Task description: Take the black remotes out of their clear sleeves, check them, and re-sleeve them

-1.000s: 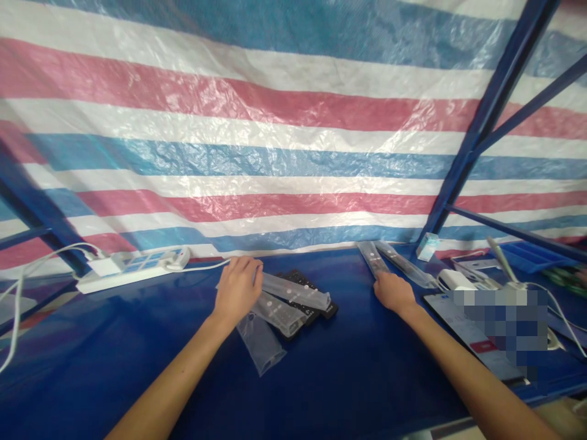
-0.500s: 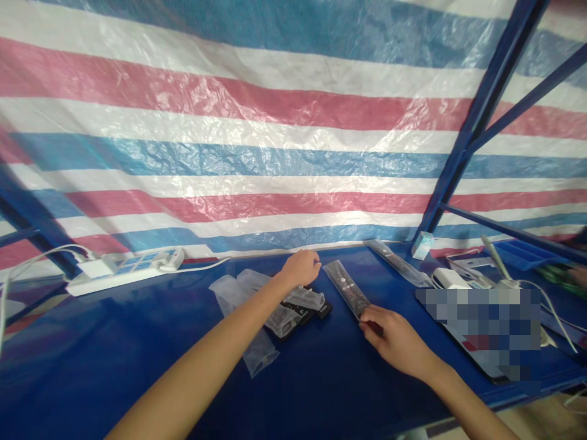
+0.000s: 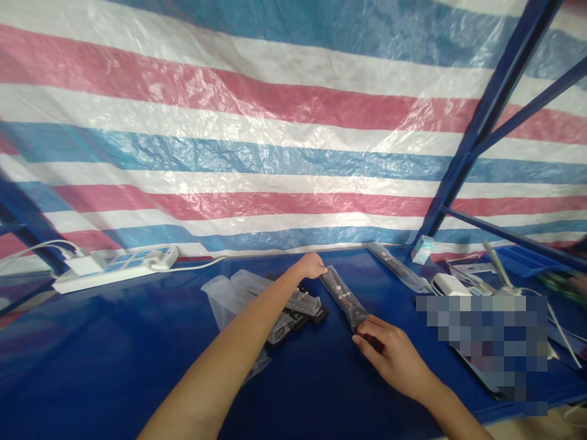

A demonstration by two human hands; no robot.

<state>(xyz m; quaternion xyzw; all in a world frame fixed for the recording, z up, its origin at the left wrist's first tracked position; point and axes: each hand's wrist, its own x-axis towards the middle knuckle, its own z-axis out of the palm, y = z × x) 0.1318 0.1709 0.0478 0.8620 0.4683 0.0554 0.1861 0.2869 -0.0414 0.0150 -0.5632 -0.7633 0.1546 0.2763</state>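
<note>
A black remote control in a clear plastic sleeve (image 3: 343, 294) lies slantwise between my hands, its far end to the left. My left hand (image 3: 312, 266) pinches the sleeve's far corner. Around the near end, the fingers of my right hand (image 3: 383, 345) are closed. Under and beside my left forearm is a pile of black remote controls (image 3: 297, 318) with crumpled clear plastic sleeves (image 3: 224, 299); the forearm covers part of it. Farther back on the right rests another sleeved remote control (image 3: 398, 266), touched by neither hand.
The blue table (image 3: 312, 391) meets a striped plastic sheet (image 3: 275, 146) behind. A white power strip (image 3: 117, 269) with cables stands at the left. To the right are a small box (image 3: 422, 249), white adapters (image 3: 452, 285), a blue tray (image 3: 527, 256) and a blurred-out object. Blue metal posts (image 3: 468, 143) frame the sheet.
My left hand has moved right and now grips the sleeve's far corner. My right hand has stayed on the near end. The view has shifted slightly.
</note>
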